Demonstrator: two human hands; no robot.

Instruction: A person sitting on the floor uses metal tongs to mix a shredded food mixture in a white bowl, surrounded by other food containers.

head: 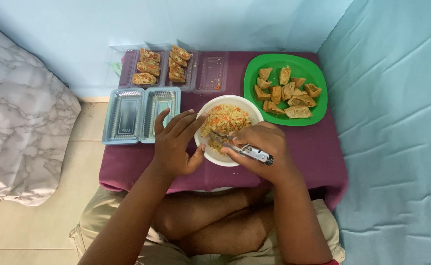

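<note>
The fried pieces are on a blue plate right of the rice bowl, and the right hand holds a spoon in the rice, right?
Not quite: the plate is green, as the head view shows. The rest holds: it sits right of the bowl, and the right hand holds a spoon in the rice.

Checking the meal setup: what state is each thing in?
White bowl: holds rice, steadied by left hand.
Metal utensil: in right hand, tip in the rice.
Green plate: loaded with fried pieces.
Clear containers: open, two holding rolls.
Blue-tinted trays: empty.
</note>
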